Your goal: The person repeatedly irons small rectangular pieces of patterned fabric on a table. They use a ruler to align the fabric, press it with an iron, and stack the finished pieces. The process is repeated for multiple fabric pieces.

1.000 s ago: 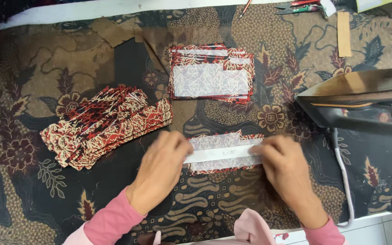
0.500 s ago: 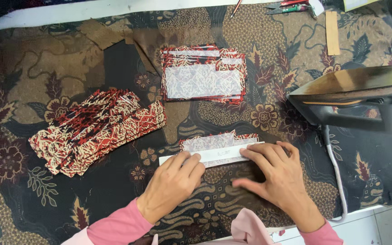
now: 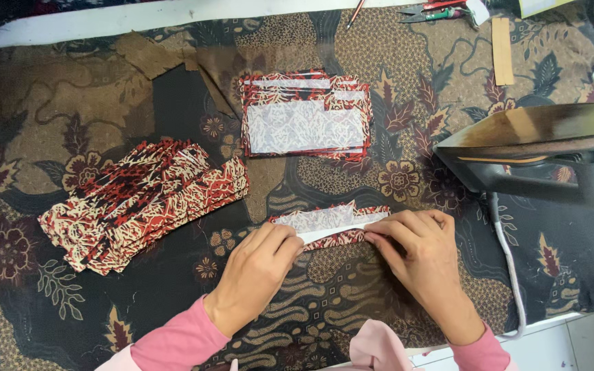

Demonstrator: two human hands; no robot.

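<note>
Pinching a narrow red batik fabric strip [image 3: 331,223] at both ends, left hand [image 3: 259,268] and right hand [image 3: 424,257] curled with fingertips pressed on its folded edge, pale underside up, near the front middle of the brown batik-covered table [image 3: 70,124]. Fanned pile of matching printed strips [image 3: 142,203] off to the left, neat rectangular stack of folded pieces [image 3: 305,115] behind. Smooth metal-soled iron [image 3: 537,154] tipped up on the right, cord [image 3: 510,268] trailing down.

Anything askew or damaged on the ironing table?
The far-left corner of the patterned cover cloth shows a torn brown patch. The left strip pile is fanned out, unlike the squared stack. Nothing spilled.
</note>
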